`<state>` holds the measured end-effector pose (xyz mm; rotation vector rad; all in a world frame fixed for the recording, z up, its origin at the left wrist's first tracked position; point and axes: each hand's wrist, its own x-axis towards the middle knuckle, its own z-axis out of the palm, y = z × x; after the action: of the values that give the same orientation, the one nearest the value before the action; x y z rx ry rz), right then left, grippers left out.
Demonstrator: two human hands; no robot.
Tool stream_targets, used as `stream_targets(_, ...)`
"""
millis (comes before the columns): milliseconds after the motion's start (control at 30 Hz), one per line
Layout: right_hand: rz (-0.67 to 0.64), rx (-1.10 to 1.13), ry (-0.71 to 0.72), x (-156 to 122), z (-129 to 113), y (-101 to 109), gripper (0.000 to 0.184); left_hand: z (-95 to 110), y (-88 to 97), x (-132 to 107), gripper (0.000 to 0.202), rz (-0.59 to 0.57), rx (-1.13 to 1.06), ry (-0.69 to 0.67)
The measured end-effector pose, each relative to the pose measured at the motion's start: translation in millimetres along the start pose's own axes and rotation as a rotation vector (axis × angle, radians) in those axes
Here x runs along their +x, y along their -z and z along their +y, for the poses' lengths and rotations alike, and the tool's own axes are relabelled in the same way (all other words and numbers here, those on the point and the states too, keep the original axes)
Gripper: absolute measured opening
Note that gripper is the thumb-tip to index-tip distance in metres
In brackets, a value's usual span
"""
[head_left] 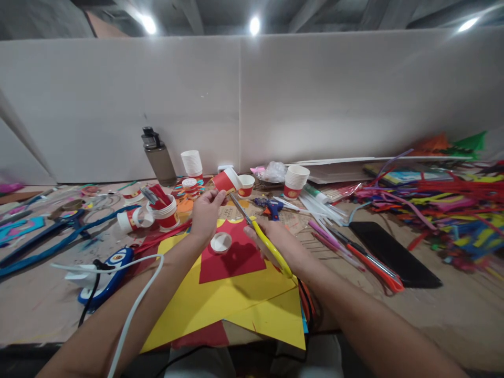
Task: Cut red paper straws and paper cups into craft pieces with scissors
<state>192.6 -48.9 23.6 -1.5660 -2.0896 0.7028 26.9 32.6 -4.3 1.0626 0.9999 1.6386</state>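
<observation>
My left hand (208, 212) is closed on a red and white paper cup (225, 180), tilted on its side above the table. In my right hand (271, 237) is a pair of scissors with yellow handles (271, 247). Their blades reach up to the cup's edge; whether they touch it I cannot tell. Below both hands a red paper sheet (236, 265) with scalloped cuts along its far edge lies on yellow paper (185, 304). A small white round piece (221, 242), like a cup bottom, rests on the red sheet.
Stacked paper cups (296, 181), a single cup (246, 186) and a blue glue gun (272, 208) stand beyond my hands. A black phone (394, 254) and a red cutter knife (376, 266) lie right, near colourful pipe cleaners (468, 210). A blue power strip (108, 275) with a white cable sits left, below a bottle (159, 160).
</observation>
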Motion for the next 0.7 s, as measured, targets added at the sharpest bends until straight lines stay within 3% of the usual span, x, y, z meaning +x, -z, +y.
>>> stream_targets(533,0.026,0.018,0.048,0.3,3.6,-3.4,0.033,0.2,1.4,3.4,0.024,-0.066,-0.207,0.023)
stream_targets(700,0.017,0.006,0.020,-0.8,0.4,-1.5,0.033,-0.8,1.6,3.4,0.024,-0.066,-0.180,0.020)
